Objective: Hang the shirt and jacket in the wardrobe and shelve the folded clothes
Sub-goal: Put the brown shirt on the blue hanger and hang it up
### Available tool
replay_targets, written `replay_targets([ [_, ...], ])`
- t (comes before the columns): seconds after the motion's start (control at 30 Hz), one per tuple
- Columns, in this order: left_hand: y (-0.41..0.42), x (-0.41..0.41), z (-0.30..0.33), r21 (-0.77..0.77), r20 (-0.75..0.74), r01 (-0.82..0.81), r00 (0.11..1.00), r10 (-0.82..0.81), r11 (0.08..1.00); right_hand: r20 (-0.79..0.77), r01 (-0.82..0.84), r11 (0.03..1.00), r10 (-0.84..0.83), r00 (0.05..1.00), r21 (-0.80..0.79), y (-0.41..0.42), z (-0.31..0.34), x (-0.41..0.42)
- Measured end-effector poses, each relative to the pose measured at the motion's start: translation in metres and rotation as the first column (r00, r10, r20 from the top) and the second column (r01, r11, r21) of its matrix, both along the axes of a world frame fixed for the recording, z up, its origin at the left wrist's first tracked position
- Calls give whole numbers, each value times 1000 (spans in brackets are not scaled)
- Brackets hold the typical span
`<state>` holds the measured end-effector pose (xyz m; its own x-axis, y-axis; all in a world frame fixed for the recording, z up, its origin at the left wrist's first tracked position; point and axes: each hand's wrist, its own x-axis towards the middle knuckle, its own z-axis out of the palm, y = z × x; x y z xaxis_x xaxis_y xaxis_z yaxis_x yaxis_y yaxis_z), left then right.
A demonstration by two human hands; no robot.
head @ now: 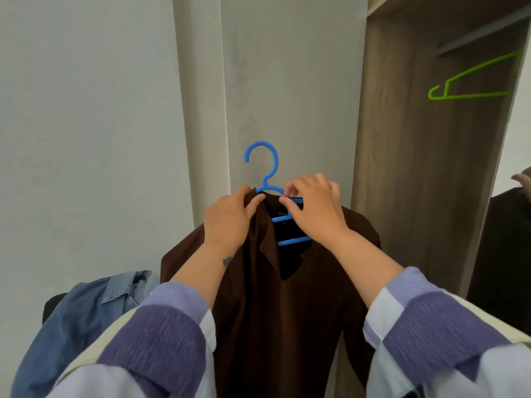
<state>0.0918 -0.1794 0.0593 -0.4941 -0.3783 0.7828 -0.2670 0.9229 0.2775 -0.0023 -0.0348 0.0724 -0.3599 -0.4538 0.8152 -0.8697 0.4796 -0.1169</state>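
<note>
A dark brown shirt [287,311] hangs on a blue plastic hanger [265,168] held up in front of the wall. My left hand [230,219] grips the shirt's collar at the hanger's left shoulder. My right hand [313,208] pinches the collar and the hanger's right arm. The hanger's hook points up, free of any rail. A blue denim jacket [86,317] lies draped over a dark chair at the lower left. The wardrobe [425,168] stands open on the right.
A green hanger [471,81] hangs from the grey rail [482,33] inside the wardrobe. A mirror on the wardrobe door [511,225] at the far right reflects a dark garment. A grey wall with a vertical trim strip [201,110] is straight ahead.
</note>
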Motion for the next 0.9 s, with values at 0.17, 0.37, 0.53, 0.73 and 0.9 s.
replay_targets([
  [0.17, 9, -7, -7, -12, 30, 69, 997, -68, 998, 86, -45, 993, 36, 996, 106, 12, 2, -3],
  [0.37, 11, -10, 7, -8, 9, 93, 996, -93, 996, 4, 92, 992, -93, 996, 88, 25, 6, -12],
  [0.53, -2, -10, 18, -6, 64, -70, 995, 71, 997, 76, 107, 992, -112, 991, 64, 45, 10, -26],
  [0.73, -15, -15, 16, 46, 158, -119, 981, 110, 992, 198, 46, 997, -33, 980, -64, 58, 12, -32],
  [0.9, 1, -29, 1, -76, 190, 31, 982, -16, 997, 197, 136, 990, -128, 972, -29, 74, 22, -37],
])
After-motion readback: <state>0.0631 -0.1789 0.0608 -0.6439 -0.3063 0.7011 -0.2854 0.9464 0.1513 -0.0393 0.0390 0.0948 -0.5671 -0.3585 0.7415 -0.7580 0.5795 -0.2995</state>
